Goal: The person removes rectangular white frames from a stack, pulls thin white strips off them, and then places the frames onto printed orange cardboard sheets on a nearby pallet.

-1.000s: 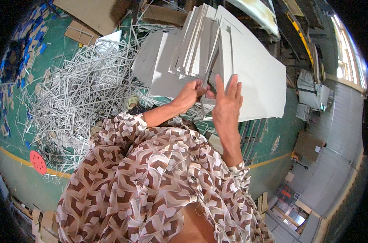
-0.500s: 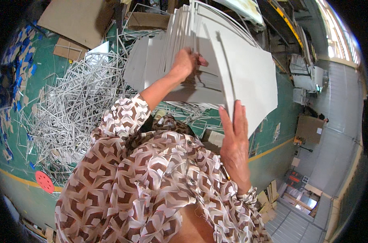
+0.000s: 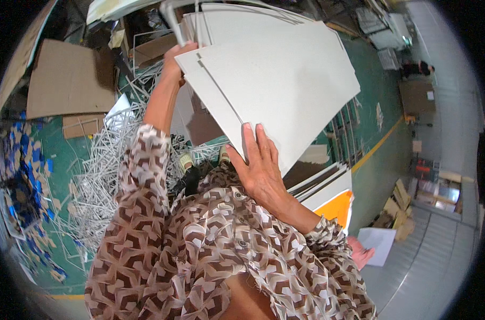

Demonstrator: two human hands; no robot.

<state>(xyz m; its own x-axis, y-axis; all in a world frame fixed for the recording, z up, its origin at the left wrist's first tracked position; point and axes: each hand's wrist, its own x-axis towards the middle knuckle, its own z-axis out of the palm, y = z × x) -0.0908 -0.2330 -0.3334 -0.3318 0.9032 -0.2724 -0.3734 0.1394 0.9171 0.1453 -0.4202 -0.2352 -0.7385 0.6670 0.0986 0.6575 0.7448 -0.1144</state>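
Observation:
Large off-white cardboard sheets (image 3: 285,74), with slanted sides, lie overlapped in front of me. My right hand (image 3: 263,165) rests flat on the top sheet near its left edge, fingers stretched out and thumb apart. At the sheets' far left corner, my left hand (image 3: 175,64) is closed around thin pale cardboard strips (image 3: 172,21), which stick up blurred above it. Its fingertips are partly hidden. More strips bend along the far edge of the sheets.
A tangled heap of thin cardboard strips (image 3: 106,186) covers the green floor at left. Brown cardboard (image 3: 69,80) lies beyond it. At right are stacked boards (image 3: 328,186) with an orange sheet (image 3: 336,208), and a pinkish hand-like shape (image 3: 361,252). A person (image 3: 419,68) is far right.
My view has turned. My left hand has come out from among the standing sheets to their far left corner, with strips in it. My right hand has gone from the sheets' near edge onto the top sheet.

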